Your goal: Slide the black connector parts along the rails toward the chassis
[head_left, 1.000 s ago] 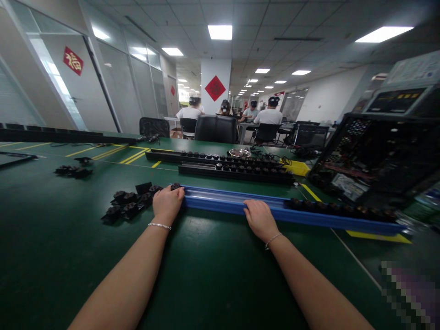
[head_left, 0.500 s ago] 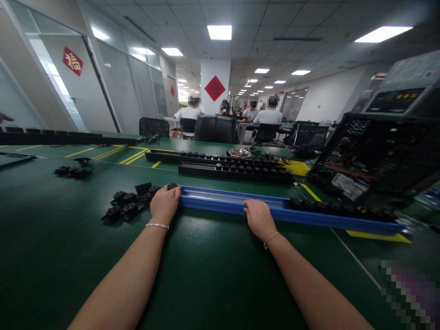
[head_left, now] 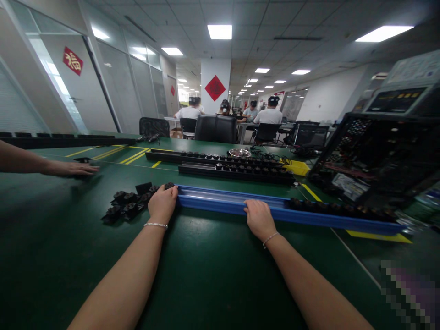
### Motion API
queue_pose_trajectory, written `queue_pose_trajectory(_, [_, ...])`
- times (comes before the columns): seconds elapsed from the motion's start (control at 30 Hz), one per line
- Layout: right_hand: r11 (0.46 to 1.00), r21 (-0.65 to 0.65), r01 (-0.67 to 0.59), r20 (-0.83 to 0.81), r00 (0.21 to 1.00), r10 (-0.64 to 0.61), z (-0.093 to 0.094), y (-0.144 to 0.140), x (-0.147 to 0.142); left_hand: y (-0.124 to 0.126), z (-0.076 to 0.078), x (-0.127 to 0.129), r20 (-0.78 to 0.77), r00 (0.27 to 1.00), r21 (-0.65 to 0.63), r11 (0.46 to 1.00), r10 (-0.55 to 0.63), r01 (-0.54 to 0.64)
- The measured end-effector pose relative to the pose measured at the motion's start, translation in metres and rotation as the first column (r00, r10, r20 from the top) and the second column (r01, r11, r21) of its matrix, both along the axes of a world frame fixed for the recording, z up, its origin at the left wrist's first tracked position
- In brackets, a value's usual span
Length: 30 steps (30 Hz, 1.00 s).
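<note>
A long blue channel rail [head_left: 213, 201] lies across the green table in front of me. Its right part carries a row of small black parts [head_left: 330, 210], while the middle stretch shows a bare, shiny groove. Around the rail's left end my left hand [head_left: 162, 204] is closed, its fingertips partly hidden behind it. My right hand [head_left: 260, 219] grips the near wall of the rail around its middle, with the fingers bent over the top edge. Just left of my left hand sits a cluster of loose black parts [head_left: 123, 204].
At the left, another person's hand [head_left: 72, 168] reaches over the table. Black rails [head_left: 237, 174] with parts lie behind the blue one, near a round metal dish [head_left: 239, 153] and a yellow tray [head_left: 297, 167]. An open computer case [head_left: 357, 160] stands at right.
Another person's arm has come in from the left, its hand over the spot where a few loose black parts lay. My left hand has shifted very slightly left; my right stays put.
</note>
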State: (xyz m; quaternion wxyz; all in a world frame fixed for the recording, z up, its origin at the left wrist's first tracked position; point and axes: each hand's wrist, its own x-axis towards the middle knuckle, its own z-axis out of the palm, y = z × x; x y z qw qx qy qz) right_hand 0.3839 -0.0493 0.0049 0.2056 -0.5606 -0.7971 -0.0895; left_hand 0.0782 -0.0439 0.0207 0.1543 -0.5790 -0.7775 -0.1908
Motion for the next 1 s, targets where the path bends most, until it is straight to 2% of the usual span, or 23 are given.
queue_pose_trajectory(0.5, [1.000, 0.007, -0.005, 0.002, 1.000, 0.005, 0.000, -0.001, 0.000, 0.006, -0.008, -0.011, 0.043, 0.998, 0.040, 0.998, 0.038, -0.039])
queue_pose_trajectory(0.73, [1.000, -0.008, -0.004, -0.010, 1.000, 0.004, 0.001, -0.001, 0.000, 0.005, -0.009, -0.020, 0.095, 0.988, 0.098, 0.987, 0.118, -0.128])
queue_pose_trajectory(0.87, [1.000, -0.010, -0.009, -0.002, 1.000, 0.009, 0.001, -0.002, 0.001, 0.007, -0.011, -0.025, 0.156, 0.970, 0.179, 0.960, 0.186, -0.213])
queue_pose_trajectory(1.0, [1.000, 0.003, -0.016, 0.013, 1.000, 0.016, 0.001, -0.002, 0.001, 0.008, -0.015, -0.025, 0.290, 0.926, 0.320, 0.887, 0.243, -0.333])
